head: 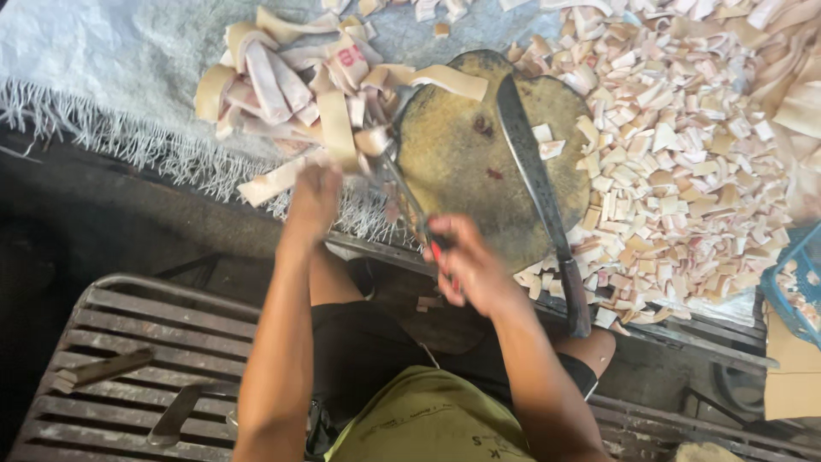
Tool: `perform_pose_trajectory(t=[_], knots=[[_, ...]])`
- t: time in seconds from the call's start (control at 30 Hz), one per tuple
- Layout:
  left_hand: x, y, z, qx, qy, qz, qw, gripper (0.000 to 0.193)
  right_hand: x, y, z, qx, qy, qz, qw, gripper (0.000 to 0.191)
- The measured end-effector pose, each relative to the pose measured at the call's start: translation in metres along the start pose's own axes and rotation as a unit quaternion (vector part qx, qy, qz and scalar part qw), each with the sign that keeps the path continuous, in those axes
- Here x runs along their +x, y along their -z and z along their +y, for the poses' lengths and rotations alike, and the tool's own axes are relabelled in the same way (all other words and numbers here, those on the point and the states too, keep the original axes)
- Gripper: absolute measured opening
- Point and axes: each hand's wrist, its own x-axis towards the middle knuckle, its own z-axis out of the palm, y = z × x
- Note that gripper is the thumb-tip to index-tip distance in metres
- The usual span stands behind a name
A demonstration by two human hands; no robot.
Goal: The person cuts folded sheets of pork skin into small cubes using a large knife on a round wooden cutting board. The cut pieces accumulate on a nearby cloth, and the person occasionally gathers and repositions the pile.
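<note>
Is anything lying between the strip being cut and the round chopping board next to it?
Nothing visible. The left hand holds a pale strip at the scissors in the right hand, right at the chopping board edge. The long knife lies further right across the board, clear of them.

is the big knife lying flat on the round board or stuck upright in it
Lying flat: the big knife rests lengthwise across the round chopping board, blade on the wood, handle past the near edge. Neither hand touches it.
</note>
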Motion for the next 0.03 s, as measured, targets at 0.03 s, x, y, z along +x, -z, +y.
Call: perform_pose_trajectory(t=[0.03], knots=[[-0.0456, -0.0049, -0.0010, 0.000, -0.002, -0.002, 1.000, 0.029, -0.0205, -0.0043, 0.0172, -0.049, 0.050, -0.005, 0.998, 0.057]])
